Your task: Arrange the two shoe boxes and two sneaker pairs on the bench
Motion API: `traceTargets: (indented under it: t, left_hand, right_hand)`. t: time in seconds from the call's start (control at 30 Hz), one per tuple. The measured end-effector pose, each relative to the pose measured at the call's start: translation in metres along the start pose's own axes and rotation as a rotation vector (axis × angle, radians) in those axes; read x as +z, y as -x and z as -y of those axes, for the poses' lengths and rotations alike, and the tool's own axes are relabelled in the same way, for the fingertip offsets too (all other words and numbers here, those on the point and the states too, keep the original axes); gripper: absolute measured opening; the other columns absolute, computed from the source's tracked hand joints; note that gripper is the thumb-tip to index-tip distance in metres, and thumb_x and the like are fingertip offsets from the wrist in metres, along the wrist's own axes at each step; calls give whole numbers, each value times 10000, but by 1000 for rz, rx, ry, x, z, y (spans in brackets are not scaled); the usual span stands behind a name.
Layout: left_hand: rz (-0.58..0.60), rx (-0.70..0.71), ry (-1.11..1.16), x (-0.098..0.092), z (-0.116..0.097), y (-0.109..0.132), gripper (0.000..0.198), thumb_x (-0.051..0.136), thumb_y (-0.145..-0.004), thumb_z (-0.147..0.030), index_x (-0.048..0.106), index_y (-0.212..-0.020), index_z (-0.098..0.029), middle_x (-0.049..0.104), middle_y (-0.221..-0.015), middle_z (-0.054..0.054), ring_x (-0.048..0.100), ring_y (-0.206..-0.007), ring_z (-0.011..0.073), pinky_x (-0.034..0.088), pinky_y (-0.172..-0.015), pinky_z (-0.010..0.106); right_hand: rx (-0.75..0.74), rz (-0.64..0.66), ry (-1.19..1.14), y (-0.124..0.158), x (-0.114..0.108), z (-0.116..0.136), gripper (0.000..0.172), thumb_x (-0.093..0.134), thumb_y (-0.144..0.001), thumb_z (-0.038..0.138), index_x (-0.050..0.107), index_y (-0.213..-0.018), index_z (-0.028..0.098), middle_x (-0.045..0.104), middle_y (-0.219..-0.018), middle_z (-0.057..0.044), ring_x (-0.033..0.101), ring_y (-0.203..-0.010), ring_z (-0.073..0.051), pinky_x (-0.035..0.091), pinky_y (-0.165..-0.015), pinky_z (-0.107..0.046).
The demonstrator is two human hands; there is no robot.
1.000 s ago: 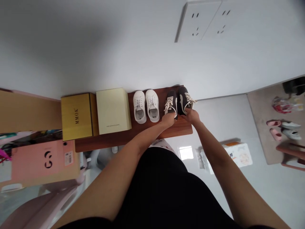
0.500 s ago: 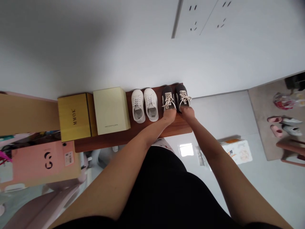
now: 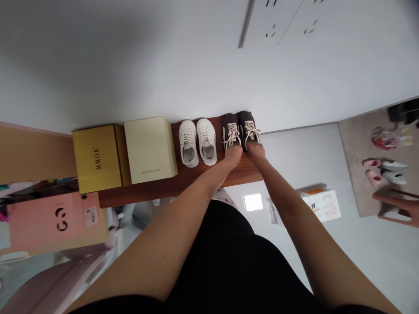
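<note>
Two dark grey sneakers with cream laces stand side by side at the right end of a brown wooden shelf (image 3: 170,187), toes against the white wall. My left hand (image 3: 233,155) is closed on the heel of the left dark sneaker (image 3: 230,131). My right hand (image 3: 255,151) is closed on the heel of the right dark sneaker (image 3: 248,127). A pair of white sneakers (image 3: 197,141) stands just left of them.
A cream box (image 3: 149,149) and a yellow box marked MMOK (image 3: 95,158) sit further left on the shelf. A pink box (image 3: 55,220) lies below left. On the floor to the right are a white carton (image 3: 322,204), a mat with small shoes (image 3: 382,170) and a stool (image 3: 397,205).
The dark sneakers, splayed apart a second ago, now stand parallel and pushed back to the wall. Both hands followed them forward.
</note>
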State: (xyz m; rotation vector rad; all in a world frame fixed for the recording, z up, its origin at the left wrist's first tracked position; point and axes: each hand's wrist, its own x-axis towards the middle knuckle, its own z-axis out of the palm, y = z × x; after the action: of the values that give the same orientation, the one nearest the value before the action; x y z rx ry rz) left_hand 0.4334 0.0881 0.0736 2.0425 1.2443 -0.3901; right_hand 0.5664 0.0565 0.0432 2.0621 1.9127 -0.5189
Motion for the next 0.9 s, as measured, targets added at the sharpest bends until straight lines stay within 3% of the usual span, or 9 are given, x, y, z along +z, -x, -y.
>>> traceTargets:
  t: [0.2,0.3,0.4,0.47,0.57,0.63,0.7,0.8,0.9]
  left_hand:
    - [-155,69,168,0,25,25,287,523,-1012,-179,620,-1279,-139,705,-1264,155,663,-1218,245,507,-1029,341]
    - [-236,123,300,-4,65,63,230,482,-1017,-191,669,-1151,-194,732,-1196,77,674,-1141,182,490,-1008,279]
    - [-226,-52,366,0,120,121,202,543,-990,-333,692,-936,-207,747,-934,39,696,-948,188,506,-890,280]
    - [-242,-240,407,10,158,164,270,583,-956,-410,661,-788,-214,707,-789,23,683,-874,194,496,-830,279]
    - [-308,-488,619,34,209,218,374,572,-944,-428,586,-640,-209,612,-639,0,638,-763,172,474,-746,258]
    - [-462,-700,945,48,240,244,353,541,-959,-408,590,-676,-201,555,-603,-16,587,-659,141,465,-673,237]
    - [-705,-861,1336,54,273,262,246,557,-955,-342,598,-765,-192,534,-619,-35,542,-588,106,459,-628,209]
    - [-1018,-962,1769,44,329,278,121,605,-939,-226,571,-829,-187,550,-688,-38,545,-589,72,472,-632,174]
    - [-1111,-1044,1945,22,387,288,158,603,-977,-273,554,-844,-204,552,-751,-22,571,-635,79,514,-673,193]
  right_hand:
    - [119,-247,-125,32,-2,8,390,584,-928,301,626,-1275,129,619,-1279,-221,519,-1156,-350,405,-984,-445]
    - [158,-359,-294,57,-1,20,387,518,-954,328,632,-1265,128,628,-1259,-218,532,-1161,-350,417,-1010,-464]
    - [140,-360,-517,85,8,44,369,492,-966,341,643,-1227,129,666,-1214,-198,578,-1165,-315,440,-1053,-448]
    - [153,-259,-670,102,19,69,347,500,-965,350,646,-1210,152,699,-1162,-164,635,-1072,-278,492,-1012,-426]
    - [98,82,-844,120,36,114,228,558,-946,332,670,-1109,220,740,-1067,-74,683,-949,-220,548,-926,-380]
    - [6,328,-896,125,46,146,168,611,-923,297,683,-1052,218,746,-1009,-46,695,-921,-197,558,-888,-348]
    - [-64,474,-905,124,52,178,162,663,-897,272,692,-1037,197,744,-968,-41,696,-885,-184,557,-863,-328]
    - [-94,490,-981,116,58,230,207,732,-856,256,693,-1045,181,732,-942,-36,681,-860,-166,546,-866,-307]
    - [54,481,-1249,104,62,290,250,754,-857,298,671,-1067,191,719,-939,-40,675,-858,-158,555,-836,-289]
